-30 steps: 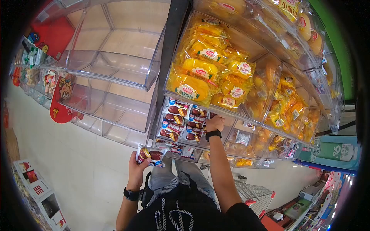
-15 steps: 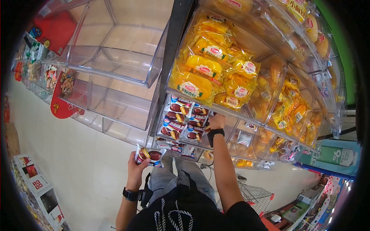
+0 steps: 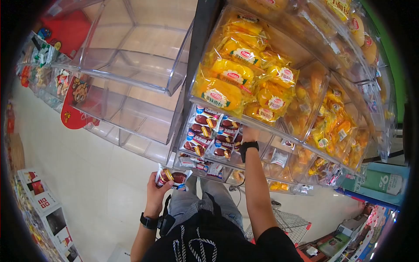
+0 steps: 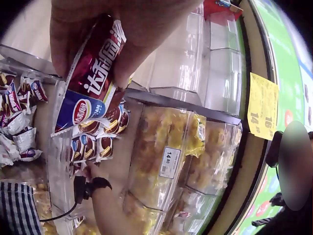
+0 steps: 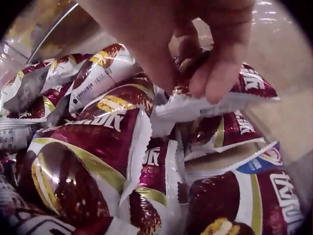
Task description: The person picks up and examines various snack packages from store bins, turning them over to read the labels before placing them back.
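Observation:
The left hand [image 3: 156,192] grips a wrapped chocolate snack pack [image 3: 173,178] in front of the shelves; the left wrist view shows the same maroon and blue pack [image 4: 93,73] between thumb and fingers. Reaching into the lower clear bin, the right hand [image 3: 250,134] is partly hidden under the shelf edge. In the right wrist view that hand [image 5: 195,54] pinches the edge of a maroon and white pack [image 5: 215,104] lying on other packs. Two stacked columns of these packs [image 3: 197,131] stand left of the right hand.
Yellow-wrapped breads [image 3: 229,72] fill the bin above. Clear plastic bins [image 3: 131,107] without goods stand at the left. Orange and yellow packs [image 3: 336,126] lie in bins to the right. A shopping cart [image 3: 290,225] stands behind, right of the legs.
The right hand has moved slightly right and deeper under the shelf edge. The left hand still holds its pack, and the head view has shifted a little.

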The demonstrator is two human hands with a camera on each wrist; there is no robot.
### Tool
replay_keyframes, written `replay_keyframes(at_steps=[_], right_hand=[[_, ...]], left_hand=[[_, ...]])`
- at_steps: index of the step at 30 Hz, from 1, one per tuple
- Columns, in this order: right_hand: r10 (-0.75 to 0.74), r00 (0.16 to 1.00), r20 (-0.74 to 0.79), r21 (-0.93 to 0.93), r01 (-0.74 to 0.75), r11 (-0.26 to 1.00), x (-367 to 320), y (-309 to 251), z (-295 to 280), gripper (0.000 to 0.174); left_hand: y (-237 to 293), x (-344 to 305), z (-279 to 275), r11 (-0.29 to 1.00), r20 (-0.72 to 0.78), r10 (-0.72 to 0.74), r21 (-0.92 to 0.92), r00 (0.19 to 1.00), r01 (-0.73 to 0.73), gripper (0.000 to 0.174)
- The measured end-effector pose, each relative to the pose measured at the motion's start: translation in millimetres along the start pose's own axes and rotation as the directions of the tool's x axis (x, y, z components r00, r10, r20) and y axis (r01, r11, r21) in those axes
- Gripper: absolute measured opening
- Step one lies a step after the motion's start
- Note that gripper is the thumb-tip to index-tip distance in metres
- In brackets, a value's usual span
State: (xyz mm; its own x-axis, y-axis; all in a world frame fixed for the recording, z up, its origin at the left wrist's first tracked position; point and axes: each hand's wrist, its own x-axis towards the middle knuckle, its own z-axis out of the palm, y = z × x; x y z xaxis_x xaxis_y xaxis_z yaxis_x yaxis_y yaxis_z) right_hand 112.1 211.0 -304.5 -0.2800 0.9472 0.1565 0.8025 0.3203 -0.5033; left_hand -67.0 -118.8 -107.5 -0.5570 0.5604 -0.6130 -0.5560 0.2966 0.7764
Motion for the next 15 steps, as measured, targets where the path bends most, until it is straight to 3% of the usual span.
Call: replay_keyframes(at_steps=[2, 3, 5, 6, 9, 11, 12, 13, 14, 15], right_hand=[[-0.079, 0.997, 0.020, -0.105, 0.080, 0.991, 10, 37, 29, 0.037], [-0.080, 0.997, 0.021, -0.100, 0.081, 0.992, 12, 21, 19, 0.037], [-0.045, 0.978, 0.203, -0.130, 0.072, 0.989, 12, -35, -26, 0.035], [-0.145, 0.971, 0.192, -0.110, 0.168, 0.980, 8, -37, -36, 0.031], [-0.135, 0.985, 0.111, -0.122, 0.148, 0.981, -12, -57, -72, 0.020], [0.068, 0.990, 0.127, 0.199, -0.093, 0.976, -43, -111, -117, 0.019], [0.058, 0.927, 0.372, 0.316, -0.185, 0.930, -60, -136, -143, 0.019], [-0.027, 0.852, 0.523, 0.541, -0.307, 0.783, -84, -149, -156, 0.027], [-0.245, 0.783, 0.571, 0.635, -0.232, 0.737, -101, -151, -163, 0.036], [-0.307, 0.724, 0.618, 0.634, -0.228, 0.739, -112, -162, -176, 0.046]], left_hand=[[1, -1, 0, 0.999, 0.009, 0.012, 0.034, 1.000, -0.012, 0.032], [2, -1, 1, 0.998, 0.023, 0.025, 0.063, 0.999, -0.027, 0.032], [5, -1, 5, 0.997, 0.046, 0.021, 0.073, 0.999, -0.025, 0.030], [6, -2, 8, 0.997, 0.074, 0.016, 0.080, 0.997, -0.022, 0.029], [9, 2, 22, 0.993, 0.169, -0.083, -0.069, 0.982, 0.096, 0.032], [7, 8, 32, 0.992, 0.201, -0.094, -0.069, 0.975, 0.110, 0.033], [10, 11, 40, 0.997, 0.287, -0.078, 0.027, 0.955, 0.073, 0.032], [12, 14, 48, 0.993, 0.372, -0.072, 0.119, 0.925, 0.029, 0.031], [14, 16, 58, 0.995, 0.406, -0.051, 0.100, 0.912, 0.011, 0.029], [10, 20, 63, 0.995, 0.420, -0.052, 0.104, 0.906, 0.009, 0.029]])
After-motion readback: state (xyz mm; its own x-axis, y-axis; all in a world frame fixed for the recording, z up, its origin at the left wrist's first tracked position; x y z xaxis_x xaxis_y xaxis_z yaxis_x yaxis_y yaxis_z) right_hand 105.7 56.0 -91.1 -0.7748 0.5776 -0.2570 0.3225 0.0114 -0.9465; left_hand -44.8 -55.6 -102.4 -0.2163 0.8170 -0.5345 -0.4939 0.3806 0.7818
